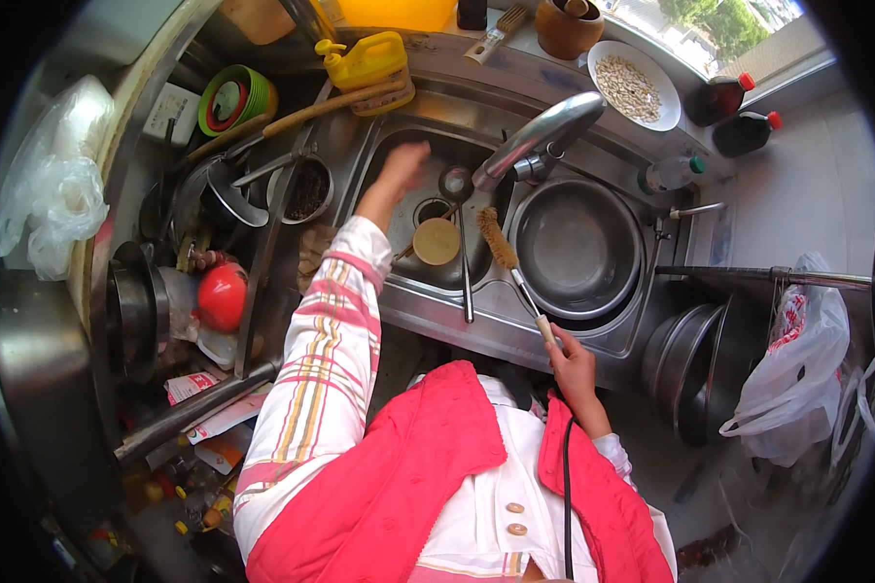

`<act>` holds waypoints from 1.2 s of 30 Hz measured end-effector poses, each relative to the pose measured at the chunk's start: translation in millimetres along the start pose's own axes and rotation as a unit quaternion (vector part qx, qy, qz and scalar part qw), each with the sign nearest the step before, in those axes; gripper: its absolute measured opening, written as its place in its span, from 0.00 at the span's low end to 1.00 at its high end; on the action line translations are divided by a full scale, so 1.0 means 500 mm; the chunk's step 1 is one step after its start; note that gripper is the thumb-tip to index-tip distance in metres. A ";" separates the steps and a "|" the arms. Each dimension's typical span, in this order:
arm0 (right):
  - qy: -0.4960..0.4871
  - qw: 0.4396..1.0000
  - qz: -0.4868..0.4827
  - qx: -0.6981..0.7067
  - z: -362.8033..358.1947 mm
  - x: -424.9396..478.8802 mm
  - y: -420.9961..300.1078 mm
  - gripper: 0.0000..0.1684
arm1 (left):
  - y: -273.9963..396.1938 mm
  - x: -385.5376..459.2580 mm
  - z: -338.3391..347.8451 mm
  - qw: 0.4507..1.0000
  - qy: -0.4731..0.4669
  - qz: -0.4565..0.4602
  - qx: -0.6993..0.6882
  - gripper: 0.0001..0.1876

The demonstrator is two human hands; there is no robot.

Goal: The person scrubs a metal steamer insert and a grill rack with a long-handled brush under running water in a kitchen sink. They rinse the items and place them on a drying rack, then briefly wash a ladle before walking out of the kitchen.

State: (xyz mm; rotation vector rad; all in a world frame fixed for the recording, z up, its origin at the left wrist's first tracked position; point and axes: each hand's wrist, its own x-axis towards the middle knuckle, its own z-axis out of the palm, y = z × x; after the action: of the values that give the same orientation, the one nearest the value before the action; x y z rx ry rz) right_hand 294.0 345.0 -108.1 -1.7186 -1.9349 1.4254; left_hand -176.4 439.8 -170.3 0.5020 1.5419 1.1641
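Observation:
My left hand (pixel 402 173) is over the left sink basin (pixel 379 157), blurred, so I cannot make out its fingers or anything in them. My right hand (pixel 574 368) grips the pale handle of a long brush (pixel 497 237) with brown bristles; its head rests near the divider between the basins. A metal ladle (pixel 464 248) leans across the left basin, bowl inside and handle over the front rim. Close by, a round tan ladle or scoop (pixel 436 241) lies near the drain (pixel 433 211). A large metal bowl (pixel 577 249) sits in the right basin.
A chrome faucet (pixel 543 138) arches over the divider. Behind the sink stand a yellow pump jug (pixel 368 69) and a white plate (pixel 634 86) of pale pieces. Left is a rack with a bowl (pixel 308 191) and a red ball-like object (pixel 223 297). White plastic bags (pixel 798 364) hang right.

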 end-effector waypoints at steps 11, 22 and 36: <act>0.016 0.975 -0.152 -0.159 0.080 0.082 -0.079 0.21 | -0.267 -0.216 -0.093 0.955 0.263 -0.088 0.103 0.22; -0.104 0.817 -0.266 -0.501 0.129 0.101 -0.298 0.20 | -0.312 -0.268 -0.060 0.972 0.230 -0.030 0.038 0.18; -0.121 0.735 -0.333 -0.579 0.202 0.168 -0.335 0.07 | -0.205 -0.407 -0.103 0.969 0.234 0.031 -0.070 0.13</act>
State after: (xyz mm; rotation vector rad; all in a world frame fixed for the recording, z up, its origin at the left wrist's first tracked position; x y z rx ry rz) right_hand 87.7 385.8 -74.2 -0.7323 -3.4373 0.0529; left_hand -131.1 211.1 -161.4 0.1863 1.8325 1.5035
